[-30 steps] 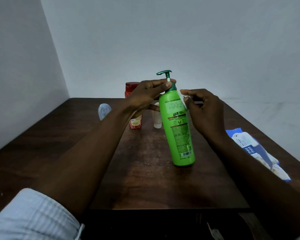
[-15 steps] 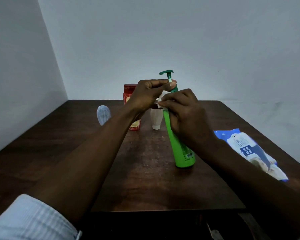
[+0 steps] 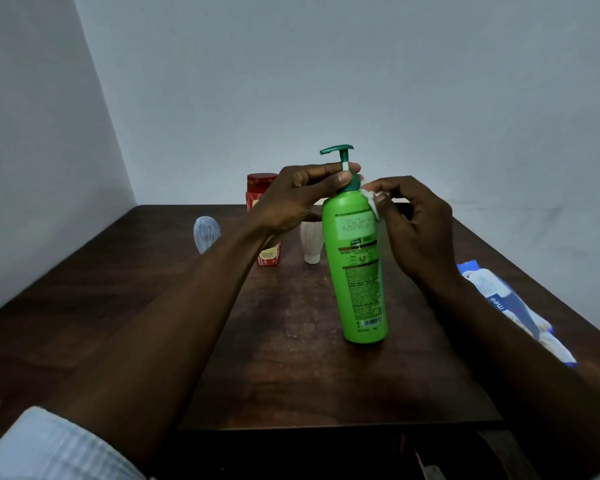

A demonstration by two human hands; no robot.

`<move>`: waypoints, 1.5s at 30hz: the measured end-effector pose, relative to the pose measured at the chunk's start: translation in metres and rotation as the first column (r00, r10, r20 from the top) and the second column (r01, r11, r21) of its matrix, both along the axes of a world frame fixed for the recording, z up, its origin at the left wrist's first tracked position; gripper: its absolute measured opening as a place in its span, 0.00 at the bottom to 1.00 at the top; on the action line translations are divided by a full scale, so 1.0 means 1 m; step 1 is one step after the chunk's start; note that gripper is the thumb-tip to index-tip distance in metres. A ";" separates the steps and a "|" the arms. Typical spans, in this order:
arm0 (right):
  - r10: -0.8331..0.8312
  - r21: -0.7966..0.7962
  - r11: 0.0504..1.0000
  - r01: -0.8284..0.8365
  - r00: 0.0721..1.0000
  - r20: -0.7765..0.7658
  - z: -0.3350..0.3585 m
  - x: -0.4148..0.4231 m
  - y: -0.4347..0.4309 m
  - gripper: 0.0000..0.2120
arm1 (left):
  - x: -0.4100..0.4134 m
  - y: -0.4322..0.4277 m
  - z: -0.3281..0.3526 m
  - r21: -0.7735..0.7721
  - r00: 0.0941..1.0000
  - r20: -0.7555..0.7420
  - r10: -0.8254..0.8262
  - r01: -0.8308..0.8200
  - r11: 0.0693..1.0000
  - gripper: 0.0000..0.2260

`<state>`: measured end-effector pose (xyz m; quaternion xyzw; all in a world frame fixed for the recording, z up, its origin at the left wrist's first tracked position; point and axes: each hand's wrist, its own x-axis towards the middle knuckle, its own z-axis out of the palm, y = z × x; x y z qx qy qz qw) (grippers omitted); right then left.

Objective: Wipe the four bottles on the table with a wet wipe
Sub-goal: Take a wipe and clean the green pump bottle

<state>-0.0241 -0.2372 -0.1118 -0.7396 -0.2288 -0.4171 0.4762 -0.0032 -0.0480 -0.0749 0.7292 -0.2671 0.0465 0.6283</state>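
Note:
A tall green pump bottle (image 3: 357, 271) stands slightly tilted in the middle of the dark wooden table (image 3: 291, 375). My left hand (image 3: 298, 199) pinches its dark green neck just under the pump head. My right hand (image 3: 416, 230) presses a white wet wipe (image 3: 373, 202) against the bottle's right shoulder. Behind the hands stand a red bottle (image 3: 262, 188), partly hidden by my left wrist, a small white bottle (image 3: 310, 242) and a pale translucent bottle (image 3: 207, 233) further left.
A blue and white wet wipe pack (image 3: 513, 306) lies near the table's right edge. Grey walls close in behind and to the left. The table's front edge runs just below my forearms.
My right hand has moved with the wipe from the front of the bottle back to its right shoulder, uncovering the label. My left hand keeps its hold on the neck.

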 end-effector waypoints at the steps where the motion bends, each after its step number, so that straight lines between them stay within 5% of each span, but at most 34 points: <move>1: 0.027 0.045 0.999 -0.024 0.998 -0.052 0.000 0.003 -0.002 0.08 | -0.001 0.001 0.001 0.006 1.000 0.002 -0.015 0.015 1.000 0.14; 10: 0.345 0.256 0.929 -0.267 0.875 -0.340 0.015 0.007 -0.005 0.12 | -0.007 0.006 0.002 0.013 0.991 0.026 -0.134 0.134 0.991 0.14; 18: 0.181 0.179 0.975 -0.136 0.945 -0.271 -0.011 -0.008 -0.001 0.12 | -0.002 0.005 -0.003 -0.046 0.998 0.024 -0.063 0.064 0.997 0.13; 28: 0.116 0.017 0.992 -0.124 0.861 -0.495 -0.060 -0.033 -0.008 0.16 | 0.013 0.020 -0.024 -0.178 0.998 -0.067 0.020 -0.031 0.984 0.14; 33: -0.135 -0.281 0.959 -0.018 0.847 -0.515 -0.077 -0.066 -0.017 0.15 | 0.015 0.026 -0.032 -0.228 0.995 -0.086 0.050 -0.069 0.971 0.15; 40: -0.330 -0.456 0.885 0.093 0.816 -0.474 -0.104 -0.090 -0.025 0.08 | 0.017 0.022 -0.034 -0.267 0.991 -0.103 0.087 -0.112 0.957 0.13; 45: -0.315 -0.321 0.934 0.155 0.781 -0.540 -0.097 -0.095 -0.015 0.19 | 0.017 0.020 -0.042 -0.308 0.976 -0.123 0.178 -0.208 0.928 0.08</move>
